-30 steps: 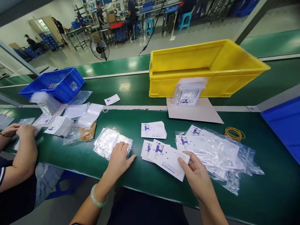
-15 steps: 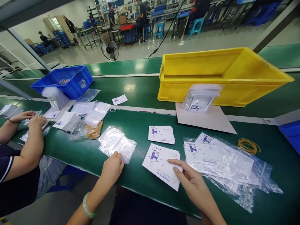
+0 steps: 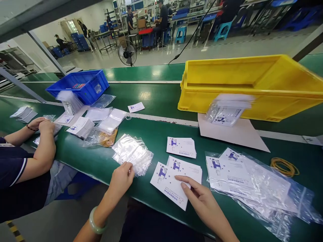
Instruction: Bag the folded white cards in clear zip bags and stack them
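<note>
My right hand [image 3: 199,198] rests its index finger and thumb on a white printed card [image 3: 169,188], which juts out to the left over the larger stack of cards [image 3: 188,166]. My left hand [image 3: 121,178] is pinched at the near edge of a fanned pile of clear zip bags [image 3: 133,153]; its fingertips are partly hidden. Behind the card stack lies a smaller pile of similar cards [image 3: 181,147]. To the right of my right hand, several bagged cards [image 3: 232,174] overlap in a loose heap.
A yellow bin [image 3: 227,77] stands behind, with packed bags [image 3: 227,112] leaning on it above a cardboard sheet [image 3: 252,137]. Rubber bands [image 3: 284,167] lie right. At left are a blue bin [image 3: 93,88], more bags [image 3: 112,121], a bag of rubber bands [image 3: 108,137] and a co-worker's arms [image 3: 44,143].
My right hand has slid the top card left, uncovering the stack beneath it. My left hand remains at the zip bags' near edge. The whole view has shifted slightly.
</note>
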`<state>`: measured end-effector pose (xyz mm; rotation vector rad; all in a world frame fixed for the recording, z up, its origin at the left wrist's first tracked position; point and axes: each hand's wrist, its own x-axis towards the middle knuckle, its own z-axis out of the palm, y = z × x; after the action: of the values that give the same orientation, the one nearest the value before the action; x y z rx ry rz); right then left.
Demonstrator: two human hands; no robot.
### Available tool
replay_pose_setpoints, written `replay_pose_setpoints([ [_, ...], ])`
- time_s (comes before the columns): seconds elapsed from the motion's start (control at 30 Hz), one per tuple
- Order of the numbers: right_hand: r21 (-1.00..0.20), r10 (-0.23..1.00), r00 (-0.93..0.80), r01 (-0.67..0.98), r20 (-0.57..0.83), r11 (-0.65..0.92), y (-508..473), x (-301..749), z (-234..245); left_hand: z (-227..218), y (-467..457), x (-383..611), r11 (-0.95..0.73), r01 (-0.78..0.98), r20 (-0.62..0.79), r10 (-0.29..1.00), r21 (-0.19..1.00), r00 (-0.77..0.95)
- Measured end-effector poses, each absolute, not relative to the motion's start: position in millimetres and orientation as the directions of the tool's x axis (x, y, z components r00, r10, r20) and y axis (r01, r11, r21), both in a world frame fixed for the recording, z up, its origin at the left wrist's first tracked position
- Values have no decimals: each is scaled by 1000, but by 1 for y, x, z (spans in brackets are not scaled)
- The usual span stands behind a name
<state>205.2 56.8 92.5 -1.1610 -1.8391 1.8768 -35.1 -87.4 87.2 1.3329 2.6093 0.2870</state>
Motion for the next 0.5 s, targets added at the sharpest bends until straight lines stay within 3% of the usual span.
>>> replay_pose_setpoints([
  [0.17, -922, 565, -759, 386, -324, -10, 56, 195, 94, 84, -79, -36, 523, 754, 93, 794, 397, -600],
  [0.33, -922, 536, -803, 371, -260, 108, 46, 176, 93, 74, -68, -19, 379, 777, 151, 846, 503, -511],
  [0.5, -935, 517, -831, 322, -204, 149, 38, 166, 85, 79, -65, 7, 283, 804, 194, 879, 523, -436],
])
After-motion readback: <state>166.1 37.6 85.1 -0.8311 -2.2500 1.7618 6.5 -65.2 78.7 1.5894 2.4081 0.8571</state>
